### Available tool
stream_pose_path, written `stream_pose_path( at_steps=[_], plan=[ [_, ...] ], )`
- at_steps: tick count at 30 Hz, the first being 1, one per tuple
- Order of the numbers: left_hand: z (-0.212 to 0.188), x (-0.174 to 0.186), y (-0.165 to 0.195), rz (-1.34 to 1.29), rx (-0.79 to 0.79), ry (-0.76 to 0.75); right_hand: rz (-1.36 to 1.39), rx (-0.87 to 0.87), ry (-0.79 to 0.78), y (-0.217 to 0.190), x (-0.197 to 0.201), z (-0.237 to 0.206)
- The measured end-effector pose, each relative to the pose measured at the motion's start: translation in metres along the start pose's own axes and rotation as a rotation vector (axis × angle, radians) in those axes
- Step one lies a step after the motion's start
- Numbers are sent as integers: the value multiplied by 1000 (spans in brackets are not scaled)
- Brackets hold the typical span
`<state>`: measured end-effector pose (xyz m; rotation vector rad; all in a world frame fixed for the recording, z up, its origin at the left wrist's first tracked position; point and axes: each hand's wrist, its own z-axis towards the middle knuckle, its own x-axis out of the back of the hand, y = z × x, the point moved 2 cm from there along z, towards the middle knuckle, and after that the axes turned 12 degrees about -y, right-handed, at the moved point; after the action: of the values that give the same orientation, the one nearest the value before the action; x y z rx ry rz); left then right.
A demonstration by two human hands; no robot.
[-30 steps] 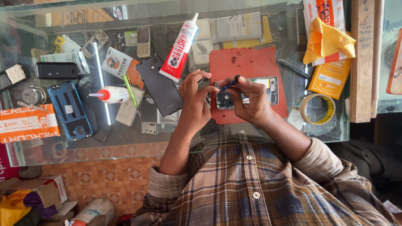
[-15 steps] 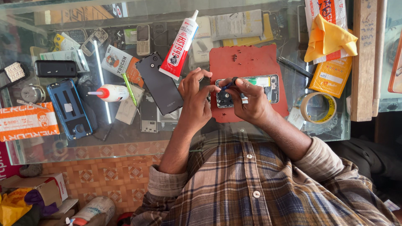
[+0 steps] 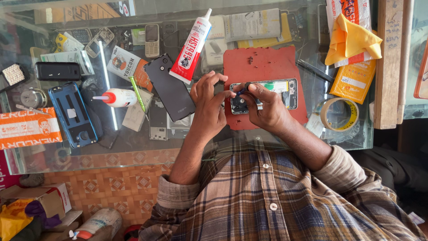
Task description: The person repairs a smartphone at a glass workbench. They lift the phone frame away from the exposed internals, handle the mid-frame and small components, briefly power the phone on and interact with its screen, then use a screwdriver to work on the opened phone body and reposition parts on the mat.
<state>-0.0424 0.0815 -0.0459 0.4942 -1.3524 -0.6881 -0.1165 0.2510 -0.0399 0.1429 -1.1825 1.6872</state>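
**Opened phone on red mat, both hands at its camera end**

Opened phone [image 3: 267, 93] lies flat on the red mat [image 3: 263, 62], back cover off, long side running left to right. Mat sits on the glass worktop [image 3: 133, 147], just in front of the person.

Left hand [image 3: 207, 105]: fingers curled, fingertips resting at the left end of the phone and the mat edge. It steadies the phone; whether it pinches anything I cannot tell.

Right hand [image 3: 267, 109]: thumb and forefinger closed on a small dark tool with a blue tip [image 3: 243, 89], held over the camera end of the phone. Remaining fingers folded under, resting on the mat.

Nearby on the worktop:
- Black phone back cover [image 3: 169, 87], tilted, just left of the left hand.
- Red and white glue tube [image 3: 192, 47], nozzle pointing up and away, lying beyond the cover.
- Green screwdriver [image 3: 137, 93] beside a small white bottle with a red nozzle [image 3: 117, 97].
- Blue phone frame [image 3: 73, 114] further left, well apart from the hands.
- Roll of tape [image 3: 339, 114] right of the mat, near its lower corner.
- Yellow cloth [image 3: 351, 40] at the far right, on top of packets.

A few small dark bits [image 3: 251, 59] lie on the mat's far part; too small to identify.
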Motion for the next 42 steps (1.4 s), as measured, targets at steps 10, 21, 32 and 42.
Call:
stream_pose_path(
  at_steps=[10, 21, 32, 42],
  plan=[
    [3, 6, 1, -23, -5, 36, -113, -118, -76, -2, 6, 4],
    [36, 13, -27, -52, 154, -141, -23, -120, -30, -3, 7, 10],
    [41, 17, -7, -17, 299, -228, 5, -79, -97, -3, 5, 5],
    [44, 14, -27, -484, 476, -338, 36, -76, -115, 1, 3, 2]
  ],
)
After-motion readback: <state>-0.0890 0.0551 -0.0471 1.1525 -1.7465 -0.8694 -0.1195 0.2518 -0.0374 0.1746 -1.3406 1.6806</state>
